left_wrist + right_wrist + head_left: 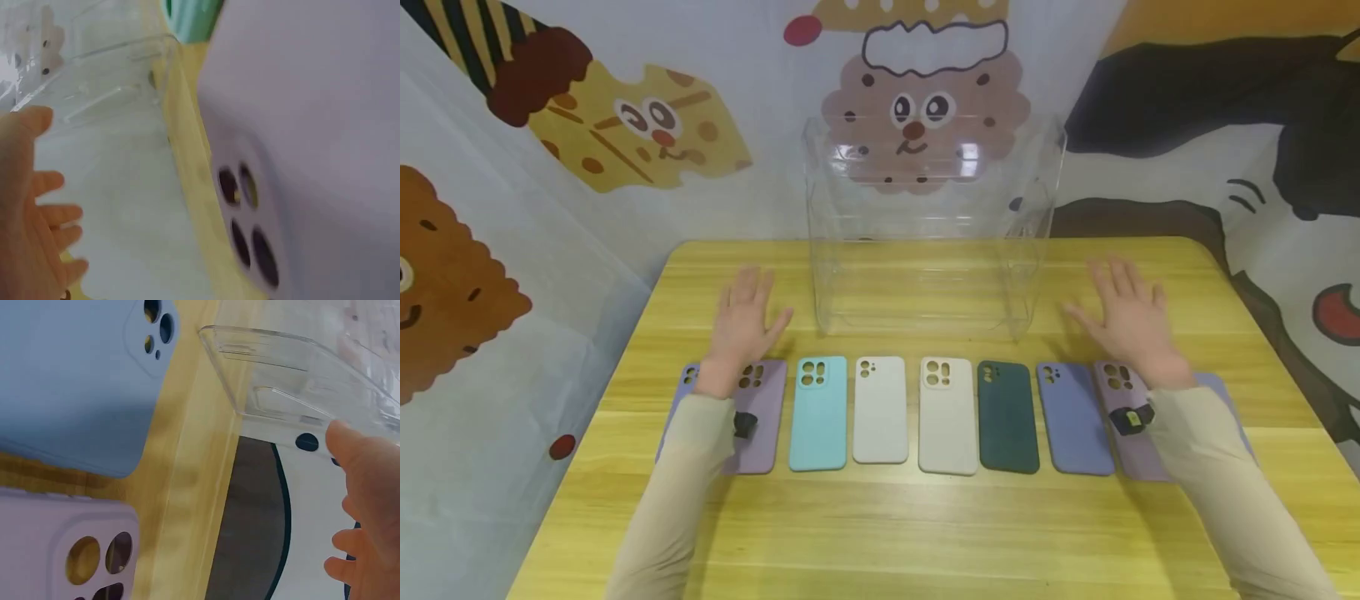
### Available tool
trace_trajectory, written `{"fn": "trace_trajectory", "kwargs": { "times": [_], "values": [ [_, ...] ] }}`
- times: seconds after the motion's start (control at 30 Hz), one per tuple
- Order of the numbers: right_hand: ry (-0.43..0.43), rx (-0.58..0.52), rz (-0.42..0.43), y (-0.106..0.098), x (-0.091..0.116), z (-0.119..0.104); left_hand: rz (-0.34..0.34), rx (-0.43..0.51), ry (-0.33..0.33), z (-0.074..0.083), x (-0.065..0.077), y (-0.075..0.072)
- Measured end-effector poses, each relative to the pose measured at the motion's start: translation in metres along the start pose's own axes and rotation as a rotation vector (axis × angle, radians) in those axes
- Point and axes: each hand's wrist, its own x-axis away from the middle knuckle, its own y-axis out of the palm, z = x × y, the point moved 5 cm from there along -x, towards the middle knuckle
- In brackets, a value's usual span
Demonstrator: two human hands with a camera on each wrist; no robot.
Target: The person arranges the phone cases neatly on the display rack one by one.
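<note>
My left hand [741, 329] is held with its fingers stretched out, past the top of a mauve phone case [765, 433] and a violet-blue one [672, 421] partly hidden by the sleeve. The right hand [1131, 329], fingers spread, is beyond another mauve case [1138, 458]; its forearm partly covers a bluish case [1219, 396] at the row's end. Neither hand holds anything. Between them lie turquoise [818, 425], white [880, 421], cream [948, 429], dark green [1008, 429] and violet-blue [1078, 433] cases, camera holes facing away from me.
A clear plastic tiered rack [917, 242] stands behind the row, between the hands. The wood-grain table [895, 533] meets a cartoon-printed cloth [760, 217] at the back and sides. Each wrist carries a dark strapped device [1131, 419].
</note>
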Motion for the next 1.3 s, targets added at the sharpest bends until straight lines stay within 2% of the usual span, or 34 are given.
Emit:
{"fn": "trace_trajectory", "kwargs": {
  "times": [0.1,0.17,0.3,0.43,0.6,0.8,1.03,1.1,1.3],
  "values": [
    [-0.028,-0.082,0.106,-0.006,0.007,0.004,0.091,0.172,0.106,0.008,-0.001,0.000],
    [-0.049,-0.122,0.173,-0.009,0.013,0.008,0.129,0.254,0.151,0.014,-0.002,0.000],
    [-0.034,-0.220,0.240,-0.010,0.026,0.023,0.154,0.383,0.161,0.024,-0.006,0.001],
    [0.066,-0.306,0.247,-0.008,0.042,0.043,0.199,0.512,0.156,0.031,-0.010,0.003],
    [0.203,-0.310,0.250,-0.005,0.065,0.069,0.311,0.711,0.194,0.035,-0.016,0.007],
    [0.291,-0.276,0.216,0.002,0.088,0.095,0.356,0.948,0.128,0.040,-0.019,0.007],
    [0.373,-0.223,0.083,0.012,0.108,0.115,0.355,1.011,-0.021,0.056,-0.016,-0.012],
    [0.395,-0.224,0.039,0.014,0.113,0.117,0.366,1.020,-0.045,0.057,-0.018,-0.010],
    [0.440,-0.196,-0.034,0.017,0.122,0.117,0.393,1.075,-0.098,0.043,-0.034,0.014]
  ]
}}
